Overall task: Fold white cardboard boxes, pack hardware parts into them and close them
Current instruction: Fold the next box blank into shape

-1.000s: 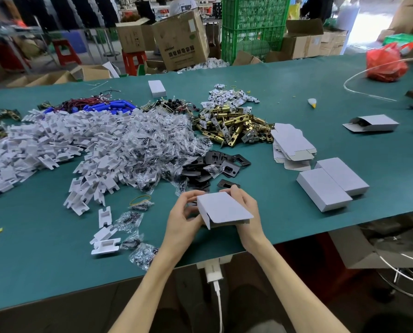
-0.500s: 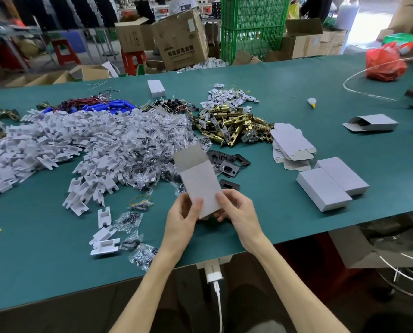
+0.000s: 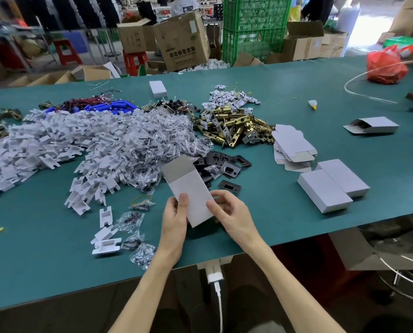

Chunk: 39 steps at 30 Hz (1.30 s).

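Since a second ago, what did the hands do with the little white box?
The white box was swung from lying sideways to pointing away from the person, with its open flap at the far end. The left hand and right hand kept hold of it throughout and now grip its near end. The two closed boxes and the heaps of parts did not move.

The left hand (image 3: 174, 219) and right hand (image 3: 233, 213) end long, bare forearms (image 3: 150, 282); at the lower centre of the frame, perhaps dark trousers (image 3: 191, 308).
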Each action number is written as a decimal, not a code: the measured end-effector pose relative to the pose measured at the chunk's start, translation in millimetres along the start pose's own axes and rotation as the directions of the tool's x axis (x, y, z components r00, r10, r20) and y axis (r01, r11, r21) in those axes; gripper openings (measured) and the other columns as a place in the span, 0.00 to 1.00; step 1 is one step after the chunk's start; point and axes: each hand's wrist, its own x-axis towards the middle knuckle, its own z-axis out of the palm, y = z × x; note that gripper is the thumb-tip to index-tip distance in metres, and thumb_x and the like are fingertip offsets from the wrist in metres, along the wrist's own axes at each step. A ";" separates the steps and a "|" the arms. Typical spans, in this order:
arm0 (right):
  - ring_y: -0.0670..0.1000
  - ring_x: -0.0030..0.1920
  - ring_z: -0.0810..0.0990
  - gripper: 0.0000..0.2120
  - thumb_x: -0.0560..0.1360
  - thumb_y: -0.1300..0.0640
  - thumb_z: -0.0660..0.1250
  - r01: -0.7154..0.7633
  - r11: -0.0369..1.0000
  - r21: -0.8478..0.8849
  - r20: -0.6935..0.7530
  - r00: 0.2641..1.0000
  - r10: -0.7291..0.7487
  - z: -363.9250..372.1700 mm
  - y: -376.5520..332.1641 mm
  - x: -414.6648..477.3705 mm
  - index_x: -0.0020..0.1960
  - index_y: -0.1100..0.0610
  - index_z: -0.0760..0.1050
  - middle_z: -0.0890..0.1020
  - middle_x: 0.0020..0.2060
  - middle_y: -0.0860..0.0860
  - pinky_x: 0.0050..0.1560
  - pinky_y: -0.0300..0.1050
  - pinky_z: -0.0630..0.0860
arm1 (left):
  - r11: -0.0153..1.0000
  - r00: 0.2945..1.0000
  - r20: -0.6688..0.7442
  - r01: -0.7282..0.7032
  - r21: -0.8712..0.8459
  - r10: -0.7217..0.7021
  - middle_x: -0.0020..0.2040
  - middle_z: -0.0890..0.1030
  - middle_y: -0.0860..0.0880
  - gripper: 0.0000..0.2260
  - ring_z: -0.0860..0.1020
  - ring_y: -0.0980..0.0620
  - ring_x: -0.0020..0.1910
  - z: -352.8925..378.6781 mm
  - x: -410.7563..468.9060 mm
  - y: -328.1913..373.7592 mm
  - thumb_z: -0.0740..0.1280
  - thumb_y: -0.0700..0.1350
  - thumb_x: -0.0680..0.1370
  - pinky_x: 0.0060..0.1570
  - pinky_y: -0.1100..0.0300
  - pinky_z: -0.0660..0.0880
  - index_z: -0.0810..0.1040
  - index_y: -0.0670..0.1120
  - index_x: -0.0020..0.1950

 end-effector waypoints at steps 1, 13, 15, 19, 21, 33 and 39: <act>0.46 0.42 0.79 0.14 0.78 0.43 0.70 0.028 0.999 -0.041 -0.004 1.000 -0.028 0.6 -0.3 -0.4 0.61 0.46 0.79 0.83 0.46 0.47 0.44 0.42 0.78 | 1.000 1.000 -0.004 0.003 -0.003 -0.003 0.55 0.85 0.42 0.22 0.84 0.47 0.51 0.1 0.0 0.3 0.64 0.61 0.79 0.52 0.50 0.82 0.77 0.43 0.60; 0.42 0.46 0.77 0.09 0.81 0.57 0.68 0.050 0.998 -0.031 -0.338 0.939 -0.057 -5.1 1.7 5.1 0.61 0.51 0.77 0.80 0.49 0.49 0.47 0.33 0.74 | 0.995 1.000 -0.021 -0.018 0.098 0.020 0.49 0.82 0.46 0.18 0.81 0.58 0.42 1.0 3.0 -4.9 0.62 0.57 0.84 0.38 0.64 0.78 0.75 0.42 0.58; 0.43 0.48 0.76 0.09 0.80 0.58 0.69 0.049 0.987 -0.156 -0.334 0.937 -0.099 -6.8 1.0 11.0 0.60 0.52 0.76 0.77 0.51 0.48 0.48 0.32 0.72 | 0.995 0.999 -0.033 -0.013 0.104 0.017 0.49 0.81 0.46 0.18 0.81 0.59 0.41 1.5 3.1 -4.7 0.61 0.57 0.84 0.39 0.64 0.78 0.74 0.42 0.58; 0.50 0.58 0.74 0.12 0.80 0.59 0.68 0.023 0.919 -0.394 -0.231 0.965 -0.123 -11.6 -4.0 31.3 0.63 0.56 0.76 0.74 0.54 0.49 0.60 0.40 0.72 | 0.991 1.000 -0.015 -0.014 0.131 0.016 0.49 0.80 0.47 0.21 0.80 0.57 0.42 2.9 1.4 -1.0 0.61 0.60 0.82 0.40 0.63 0.77 0.73 0.42 0.58; 0.52 0.60 0.73 0.11 0.81 0.60 0.67 0.040 0.905 -0.422 -0.200 0.970 -0.136 -11.4 -12.8 45.8 0.63 0.58 0.77 0.73 0.54 0.49 0.63 0.46 0.74 | 0.984 1.000 0.007 -0.027 0.175 0.026 0.48 0.79 0.47 0.23 0.78 0.57 0.42 4.0 -0.8 1.0 0.61 0.62 0.79 0.39 0.63 0.75 0.73 0.42 0.57; 0.63 0.75 0.59 0.25 0.83 0.55 0.62 -0.064 0.625 -0.778 -0.047 0.998 0.043 -35.2 -34.4 177.4 0.78 0.61 0.63 0.64 0.75 0.62 0.74 0.59 0.62 | 0.964 0.998 0.063 -0.045 0.264 0.029 0.42 0.76 0.50 0.13 0.75 0.55 0.39 5.9 -2.7 2.8 0.63 0.55 0.85 0.39 0.56 0.72 0.73 0.45 0.52; 0.65 0.66 0.70 0.20 0.81 0.56 0.65 -0.157 0.626 -0.764 -0.114 0.987 0.109 -46.8 -24.4 219.0 0.68 0.66 0.67 0.73 0.66 0.65 0.66 0.58 0.70 | 0.962 0.997 0.079 -0.041 0.271 0.020 0.41 0.77 0.52 0.14 0.75 0.51 0.40 6.2 -0.1 3.5 0.63 0.56 0.85 0.40 0.50 0.72 0.73 0.45 0.51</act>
